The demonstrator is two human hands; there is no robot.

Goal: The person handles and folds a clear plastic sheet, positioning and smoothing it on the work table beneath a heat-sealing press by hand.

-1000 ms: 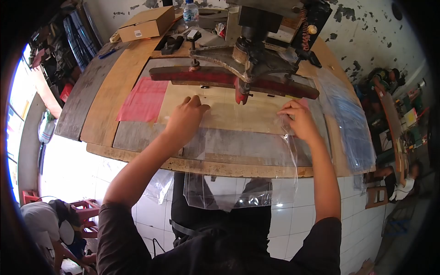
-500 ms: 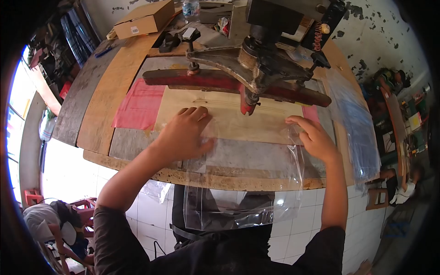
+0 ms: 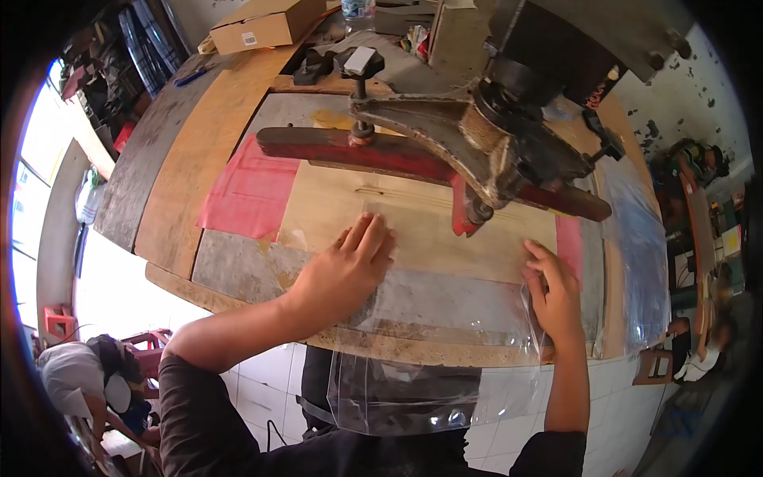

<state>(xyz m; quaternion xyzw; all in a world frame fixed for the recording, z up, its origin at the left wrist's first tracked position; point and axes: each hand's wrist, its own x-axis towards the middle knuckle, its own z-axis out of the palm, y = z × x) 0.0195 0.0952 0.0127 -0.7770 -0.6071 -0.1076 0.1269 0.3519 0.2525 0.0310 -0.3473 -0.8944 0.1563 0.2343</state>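
Observation:
A clear plastic sheet or bag [image 3: 445, 318] lies partly on the press bed and hangs over the table's front edge toward my body. My left hand [image 3: 343, 266] lies on its left part, fingers stretched forward and close together, the thumb mostly hidden. My right hand [image 3: 555, 296] is at its right edge, with index finger and thumb apart; the fingertips are slightly blurred. Beyond both hands, a tan board [image 3: 445, 238] lies between pink-red patches [image 3: 253, 191]. Above it hangs a red-edged press bar [image 3: 310, 147] on a cast metal bracket [image 3: 421, 119].
Stacked clear plastic [image 3: 640, 262] lies on the table's right side. A cardboard box [image 3: 262, 28], a bottle [image 3: 358, 9] and a blue pen [image 3: 189, 77] are at the back. One person [image 3: 79, 378] bends down at lower left; others are at far right.
The camera view has shifted, so the press appears larger and farther right. My right hand's finger and thumb have moved down along the sheet's edge; my left hand still lies on the sheet.

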